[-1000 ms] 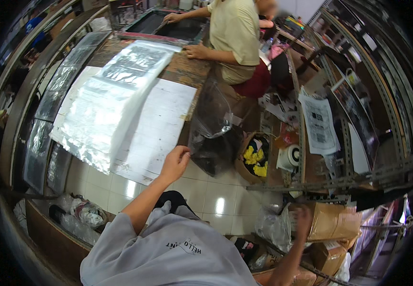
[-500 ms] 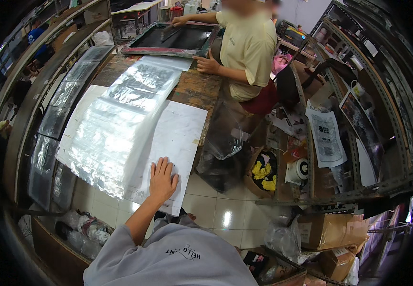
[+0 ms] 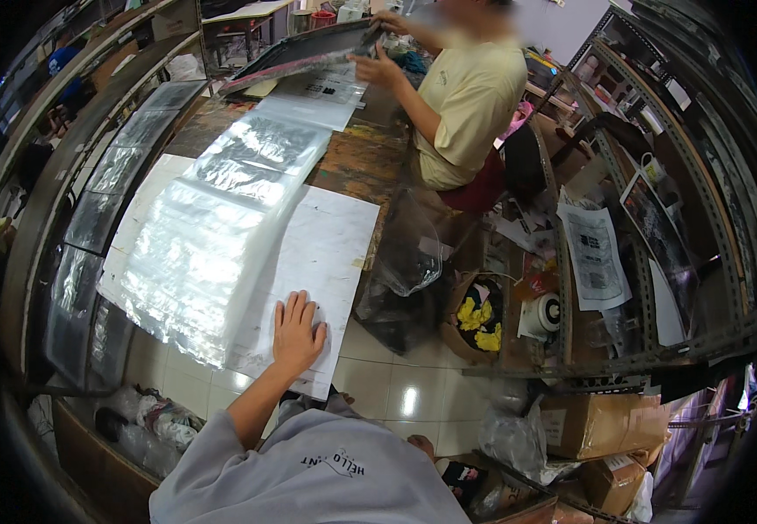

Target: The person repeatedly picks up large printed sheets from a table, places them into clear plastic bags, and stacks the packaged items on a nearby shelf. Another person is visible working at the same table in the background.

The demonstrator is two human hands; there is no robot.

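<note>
My left hand [image 3: 296,335] lies flat, palm down, on the near right corner of a large white board [image 3: 330,236], fingers stretched out and holding nothing. Left of it, clear plastic sheets [image 3: 190,253] run in an overlapping row across the board towards the far end of the table. A small bit of skin shows past my shirt's right edge; whether it is my right hand I cannot make out. Across the table a person in a pale yellow shirt [image 3: 474,96] holds up the near side of a dark framed screen [image 3: 308,54]. Under it lies a clear sheet with dark print [image 3: 321,90].
A metal rack holding clear sheets [image 3: 90,218] runs along my left. Shelves with papers [image 3: 595,253] stand at the right. A box with yellow scraps [image 3: 474,319] sits beside the table, and cardboard boxes [image 3: 601,424] are behind on the right.
The other person's framed screen has been tilted up off the table, uncovering a printed sheet. That person's hands have moved to its raised edge. My left hand stays in place on the board.
</note>
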